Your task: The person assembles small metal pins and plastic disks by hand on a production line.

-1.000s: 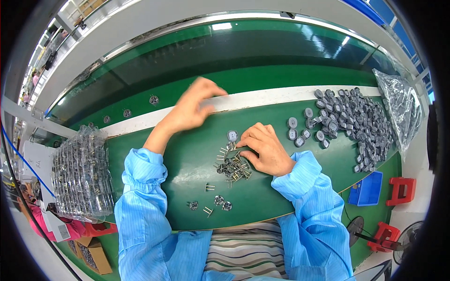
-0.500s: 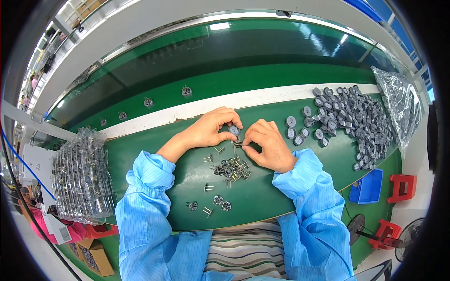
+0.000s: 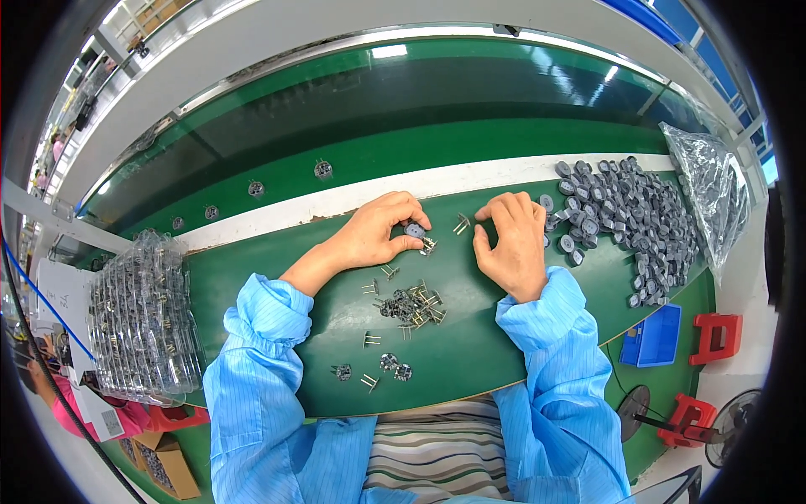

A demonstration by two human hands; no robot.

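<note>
My left hand (image 3: pixel 369 233) pinches a grey round plastic cap (image 3: pixel 414 228) between thumb and fingers. A small metal part with pins (image 3: pixel 428 246) shows right below that cap, by the thumb tip. Farther right, my right hand (image 3: pixel 516 248) hovers palm down with thumb and forefinger apart and nothing visible between them; what lies beneath its palm is hidden. One loose two-pin plug part (image 3: pixel 461 224) is just left of its fingertips. Toward me lies a heap of pin parts (image 3: pixel 411 305), with several single ones around it.
A large pile of grey caps (image 3: pixel 625 210) covers the right of the green table (image 3: pixel 470 353), beside a clear plastic bag (image 3: pixel 714 193). Stacked clear trays (image 3: pixel 143 323) stand left. Beyond the white ledge, round assemblies (image 3: pixel 323 170) sit on a green belt (image 3: pixel 470 134).
My right hand has moved right and away from my left, its fingers spreading. A pin part now shows between the hands. My left hand keeps its cap. Assemblies on the belt have shifted slightly left.
</note>
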